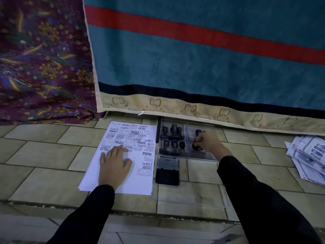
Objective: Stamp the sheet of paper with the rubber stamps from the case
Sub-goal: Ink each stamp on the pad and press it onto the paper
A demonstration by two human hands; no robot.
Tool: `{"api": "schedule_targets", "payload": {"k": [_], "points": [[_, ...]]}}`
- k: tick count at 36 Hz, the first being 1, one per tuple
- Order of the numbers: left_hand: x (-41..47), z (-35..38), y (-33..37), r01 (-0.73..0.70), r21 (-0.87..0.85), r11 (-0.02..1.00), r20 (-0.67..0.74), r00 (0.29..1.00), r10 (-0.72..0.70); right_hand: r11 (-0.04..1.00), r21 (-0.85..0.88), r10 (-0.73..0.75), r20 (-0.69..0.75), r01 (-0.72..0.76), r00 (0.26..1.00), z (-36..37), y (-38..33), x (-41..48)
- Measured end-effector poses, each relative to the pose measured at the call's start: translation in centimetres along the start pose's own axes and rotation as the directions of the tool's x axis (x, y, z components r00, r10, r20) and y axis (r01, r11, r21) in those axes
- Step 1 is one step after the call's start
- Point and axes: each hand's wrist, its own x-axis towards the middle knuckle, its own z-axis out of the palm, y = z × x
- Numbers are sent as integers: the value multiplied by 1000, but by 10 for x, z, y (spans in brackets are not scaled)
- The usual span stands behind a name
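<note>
The right hand (206, 140) grips a stamp (196, 146) inside the case (186, 138); the paper (123, 155) lies to its left, pinned under the flat, open left hand (113, 164), ink pad (167, 176) between

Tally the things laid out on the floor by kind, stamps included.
Stamps in the case: 8 visible, one under the right hand
Ink pad: 1
Paper stack under the left hand: 1
Pile of sheets: 1
Total: 12
</note>
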Motion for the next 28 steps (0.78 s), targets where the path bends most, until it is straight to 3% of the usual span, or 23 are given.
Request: {"api": "schedule_targets", "payload": {"k": [4,8,10,22,25,28], "points": [[0,0,0,2,-23,1000,-2,1000,-3,995,95,12,2,-12,1000,-2,2,2],[0,-1,1,3,-10,1000,-8,1000,-3,995,102,23,-275,5,961,-12,-2,0],[0,-1,2,7,-7,1000,-4,1000,-7,993,119,20,-324,20,946,-13,-4,4],[0,-4,4,14,-22,1000,6,1000,-14,943,-332,-14,-41,0,999,-9,-9,34],[0,-4,3,19,-22,1000,13,1000,-18,929,-371,-7,3,8,1000,-8,-7,40],[0,-4,3,24,-25,999,16,1000,-24,952,-307,-20,-42,6,999,-8,-6,44]]}}
